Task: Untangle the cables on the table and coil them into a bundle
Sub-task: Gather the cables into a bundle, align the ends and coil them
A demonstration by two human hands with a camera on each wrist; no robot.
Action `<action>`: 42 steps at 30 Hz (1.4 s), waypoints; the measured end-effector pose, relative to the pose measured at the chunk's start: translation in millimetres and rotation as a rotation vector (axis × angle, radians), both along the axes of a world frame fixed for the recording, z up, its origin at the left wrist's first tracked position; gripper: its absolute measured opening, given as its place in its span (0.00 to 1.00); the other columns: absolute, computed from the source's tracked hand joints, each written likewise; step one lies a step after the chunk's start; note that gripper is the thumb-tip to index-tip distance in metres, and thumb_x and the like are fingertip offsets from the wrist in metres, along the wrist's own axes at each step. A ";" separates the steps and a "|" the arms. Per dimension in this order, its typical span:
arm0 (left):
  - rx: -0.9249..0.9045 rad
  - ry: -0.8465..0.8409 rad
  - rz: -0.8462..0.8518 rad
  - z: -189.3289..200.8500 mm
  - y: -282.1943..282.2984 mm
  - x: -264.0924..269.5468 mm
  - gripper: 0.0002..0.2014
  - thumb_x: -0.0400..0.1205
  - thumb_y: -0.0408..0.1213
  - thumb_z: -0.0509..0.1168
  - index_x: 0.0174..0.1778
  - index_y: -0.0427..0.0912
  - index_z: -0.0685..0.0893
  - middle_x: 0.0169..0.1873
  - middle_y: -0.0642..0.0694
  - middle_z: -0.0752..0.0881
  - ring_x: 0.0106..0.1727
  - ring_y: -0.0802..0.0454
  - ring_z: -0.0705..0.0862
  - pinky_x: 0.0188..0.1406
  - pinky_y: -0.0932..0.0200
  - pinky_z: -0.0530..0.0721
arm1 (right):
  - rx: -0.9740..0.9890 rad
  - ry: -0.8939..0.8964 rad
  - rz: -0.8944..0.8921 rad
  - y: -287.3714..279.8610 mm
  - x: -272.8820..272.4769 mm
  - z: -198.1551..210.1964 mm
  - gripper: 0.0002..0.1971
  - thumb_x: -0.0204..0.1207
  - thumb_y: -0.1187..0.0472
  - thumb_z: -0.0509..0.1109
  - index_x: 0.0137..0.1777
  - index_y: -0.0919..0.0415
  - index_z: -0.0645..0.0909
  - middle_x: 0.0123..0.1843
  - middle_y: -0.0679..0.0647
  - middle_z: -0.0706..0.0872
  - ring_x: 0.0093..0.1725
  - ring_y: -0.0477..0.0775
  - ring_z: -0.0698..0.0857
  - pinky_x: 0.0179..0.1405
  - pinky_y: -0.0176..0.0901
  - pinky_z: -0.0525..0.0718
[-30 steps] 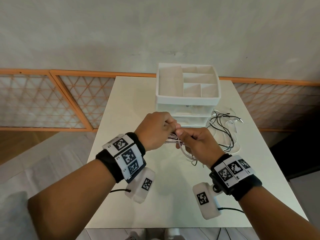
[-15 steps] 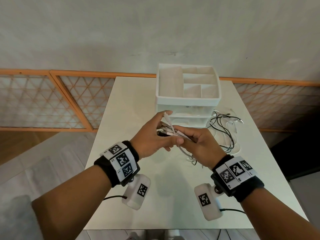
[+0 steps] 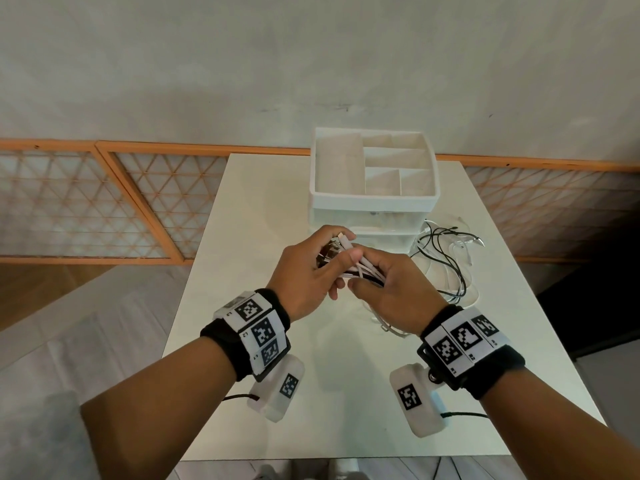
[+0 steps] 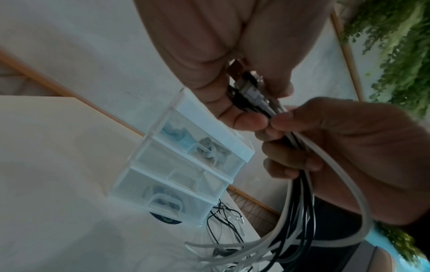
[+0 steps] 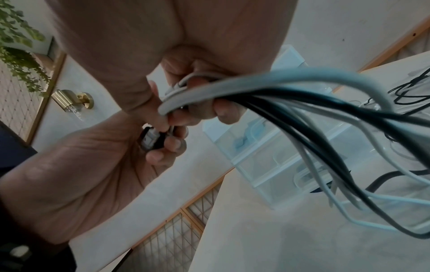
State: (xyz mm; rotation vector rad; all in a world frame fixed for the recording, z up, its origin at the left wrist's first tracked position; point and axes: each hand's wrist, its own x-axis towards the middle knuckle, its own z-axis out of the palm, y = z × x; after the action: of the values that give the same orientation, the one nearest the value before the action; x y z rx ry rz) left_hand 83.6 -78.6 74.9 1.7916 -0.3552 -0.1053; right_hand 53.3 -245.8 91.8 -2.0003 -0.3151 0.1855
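Note:
Both hands hold a bunch of white and black cables (image 3: 360, 268) above the middle of the white table (image 3: 242, 209). My left hand (image 3: 311, 268) pinches the plug ends (image 4: 250, 92) of the bunch between thumb and fingers. My right hand (image 3: 388, 289) is curled round the same cables (image 5: 232, 92) just behind the plugs. The loose lengths (image 4: 300, 220) hang down from the right hand and trail to a tangle of thin black and white cables (image 3: 446, 258) lying on the table at the right.
A white drawer organiser (image 3: 374, 199) with an open divided top tray stands at the back of the table, right behind my hands. Its clear drawers (image 4: 186, 169) hold small items. An orange lattice rail (image 3: 104, 202) runs behind the table.
The left hand, spread half a second ago, has curled back round the plug ends. The right hand has slid closer along the bunch. Both hands stay at the same spot.

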 end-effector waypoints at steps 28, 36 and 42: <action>-0.012 0.528 0.285 -8.9 -7.1 9.2 0.13 0.80 0.33 0.56 0.33 0.35 0.80 0.29 0.35 0.82 0.21 0.47 0.74 0.15 0.64 0.66 | 0.192 0.082 -0.316 1.7 0.6 -25.5 0.06 0.81 0.67 0.71 0.43 0.60 0.87 0.35 0.58 0.92 0.39 0.61 0.92 0.48 0.55 0.89; -0.080 0.649 0.335 -6.1 -14.2 9.9 0.29 0.87 0.57 0.47 0.41 0.38 0.83 0.30 0.36 0.83 0.22 0.47 0.75 0.14 0.65 0.67 | 0.044 -0.049 -0.416 26.1 3.3 -26.0 0.05 0.78 0.53 0.76 0.50 0.44 0.92 0.46 0.44 0.91 0.34 0.49 0.88 0.37 0.39 0.86; 0.064 0.618 0.285 -7.7 -8.1 5.1 0.33 0.78 0.69 0.57 0.28 0.40 0.82 0.25 0.43 0.85 0.22 0.50 0.76 0.18 0.64 0.70 | -0.173 -0.312 -0.235 31.1 -2.6 -32.4 0.06 0.81 0.58 0.72 0.51 0.51 0.91 0.42 0.52 0.89 0.45 0.52 0.85 0.45 0.52 0.85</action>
State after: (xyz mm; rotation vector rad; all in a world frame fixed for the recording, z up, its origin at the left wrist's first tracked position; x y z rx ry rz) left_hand 88.7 -86.6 67.1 1.7550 0.3466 -0.4572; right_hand 50.7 -214.7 59.4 -2.2198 -0.2640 -0.2588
